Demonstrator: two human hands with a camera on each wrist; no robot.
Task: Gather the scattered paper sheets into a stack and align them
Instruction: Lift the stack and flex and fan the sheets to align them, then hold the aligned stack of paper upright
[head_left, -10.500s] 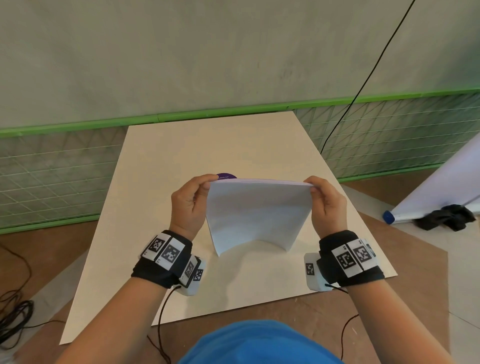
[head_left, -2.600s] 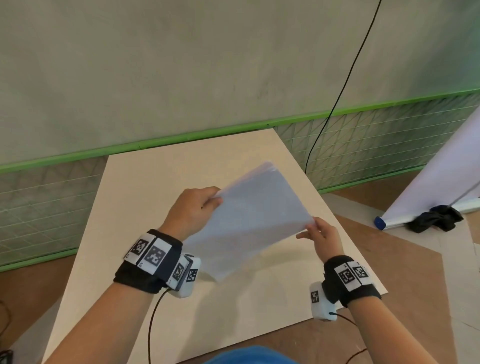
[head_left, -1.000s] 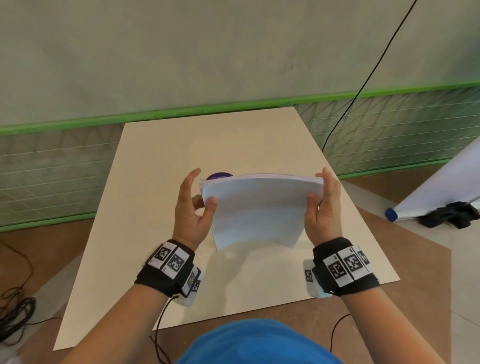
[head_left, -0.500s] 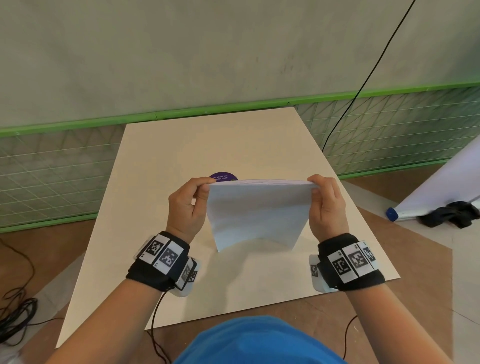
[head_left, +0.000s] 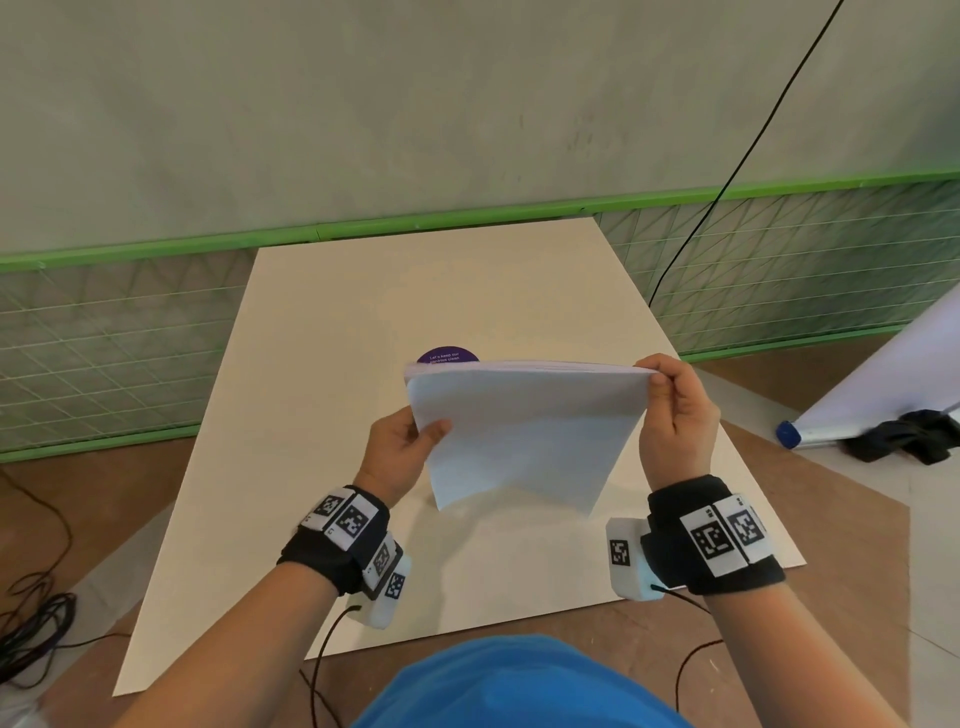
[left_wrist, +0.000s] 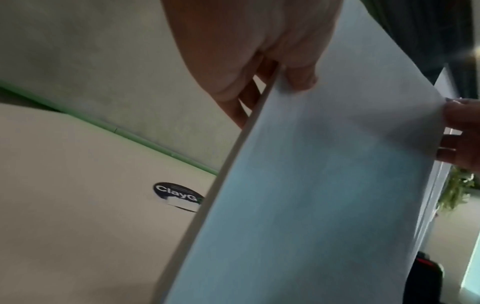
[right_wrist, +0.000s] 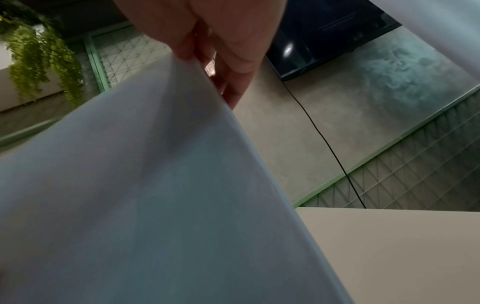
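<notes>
A stack of white paper sheets (head_left: 524, 431) stands on edge above the cream table (head_left: 322, 467), its lower edge close to the tabletop. My left hand (head_left: 410, 441) pinches the stack's left side about midway down, thumb on the near face. My right hand (head_left: 670, 405) pinches the top right corner. In the left wrist view the paper stack (left_wrist: 324, 195) fills the right half, with my left hand (left_wrist: 275, 70) pinching its edge. The right wrist view has the paper stack (right_wrist: 155, 195) spreading below my right hand (right_wrist: 205, 53).
A round purple sticker (head_left: 447, 357) lies on the table just behind the stack. A green-framed wire fence (head_left: 104, 353) and a wall stand behind the table. A black cable (head_left: 727, 171) hangs at the right. A white roll with a blue cap (head_left: 789, 434) lies on the floor.
My left hand has slid down from the stack's top left corner to its left side. The right hand still holds the top right corner, and the stack stays upright.
</notes>
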